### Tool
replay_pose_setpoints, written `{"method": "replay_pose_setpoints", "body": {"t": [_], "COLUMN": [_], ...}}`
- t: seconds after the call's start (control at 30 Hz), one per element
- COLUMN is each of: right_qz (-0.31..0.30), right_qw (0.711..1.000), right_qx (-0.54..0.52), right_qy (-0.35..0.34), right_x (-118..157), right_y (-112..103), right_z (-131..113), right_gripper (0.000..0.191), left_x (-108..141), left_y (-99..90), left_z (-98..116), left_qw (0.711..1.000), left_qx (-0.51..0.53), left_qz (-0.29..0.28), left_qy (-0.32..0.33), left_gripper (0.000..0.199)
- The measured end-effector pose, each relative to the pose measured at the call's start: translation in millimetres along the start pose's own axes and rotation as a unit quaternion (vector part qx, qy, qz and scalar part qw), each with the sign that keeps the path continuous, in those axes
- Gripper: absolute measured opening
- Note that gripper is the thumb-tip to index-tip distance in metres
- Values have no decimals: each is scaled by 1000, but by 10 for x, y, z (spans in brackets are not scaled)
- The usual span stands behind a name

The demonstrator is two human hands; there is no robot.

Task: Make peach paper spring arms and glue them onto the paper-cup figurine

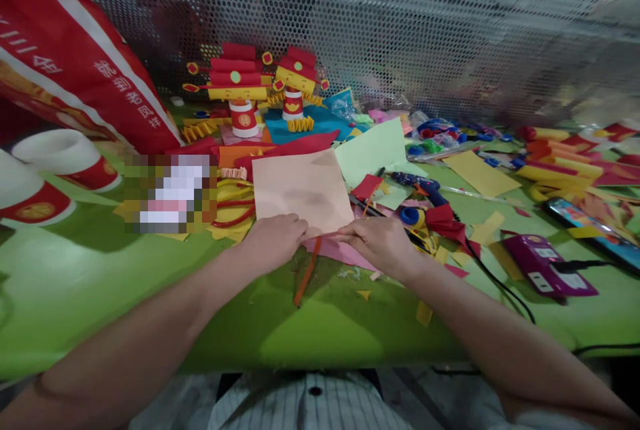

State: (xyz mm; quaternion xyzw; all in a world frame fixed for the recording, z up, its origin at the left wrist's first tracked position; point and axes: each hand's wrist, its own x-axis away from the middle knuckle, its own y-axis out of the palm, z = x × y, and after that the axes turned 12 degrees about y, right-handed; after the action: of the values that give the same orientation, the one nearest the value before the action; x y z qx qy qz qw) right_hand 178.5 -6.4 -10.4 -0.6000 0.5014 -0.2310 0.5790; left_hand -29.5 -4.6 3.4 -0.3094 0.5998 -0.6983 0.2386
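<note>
Left hand (277, 235) and right hand (377, 240) each pinch a side of the near edge of one peach sheet (303, 183), at twelve o'clock from the person's chest — uneven pulling could crease it crookedly, and scraps beneath could make it slip. Around that sheet, nearest first: one orange strip (306, 277) at six, one purple socket block (547, 263) near four, two paper cups (83, 165) at nine, two paper figures (237, 92) at eleven and twelve.
</note>
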Motion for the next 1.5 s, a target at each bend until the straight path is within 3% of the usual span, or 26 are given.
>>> {"method": "replay_pose_setpoints", "body": {"t": [0.3, 0.43, 0.53, 0.73, 0.97, 1.13, 1.2, 1.37, 1.5], "right_qz": [-2, -18, -42, -28, 77, 132, 109, -22, -74], "right_qw": [1000, 998, 995, 994, 989, 987, 991, 999, 997], "right_qx": [-10, -21, -24, -34, -36, -56, -43, -17, -20], "right_qy": [-5, -56, -87, -105, -117, -69, -59, -17, 30], "right_x": [1, 3, -4, -14, 1, -43, -65, -122, -175], "right_y": [-2, 24, 30, 13, 45, 24, 34, 137, 190], "right_z": [2, 21, 31, 39, 52, 55, 52, 44, 29], "right_gripper": [26, 21, 32, 33, 25, 28, 24, 14, 16], "left_x": [-4, -1, 5, -1, -13, -15, -18, -27, -29], "left_y": [10, 14, 8, 21, 9, -34, -43, -52, -44], "left_z": [-17, -22, -20, -18, -14, -14, -15, -5, -9], "left_qw": [1000, 1000, 1000, 1000, 1000, 998, 998, 997, 997], "left_qx": [-3, -10, -4, -3, 15, 58, 64, 68, 71], "left_qz": [10, 11, 12, 13, 8, 0, 4, -11, -8], "left_qy": [14, 27, 25, 27, 7, -19, -18, -28, -38], "left_gripper": [23, 25, 27, 25, 24, 25, 27, 33, 34]}}
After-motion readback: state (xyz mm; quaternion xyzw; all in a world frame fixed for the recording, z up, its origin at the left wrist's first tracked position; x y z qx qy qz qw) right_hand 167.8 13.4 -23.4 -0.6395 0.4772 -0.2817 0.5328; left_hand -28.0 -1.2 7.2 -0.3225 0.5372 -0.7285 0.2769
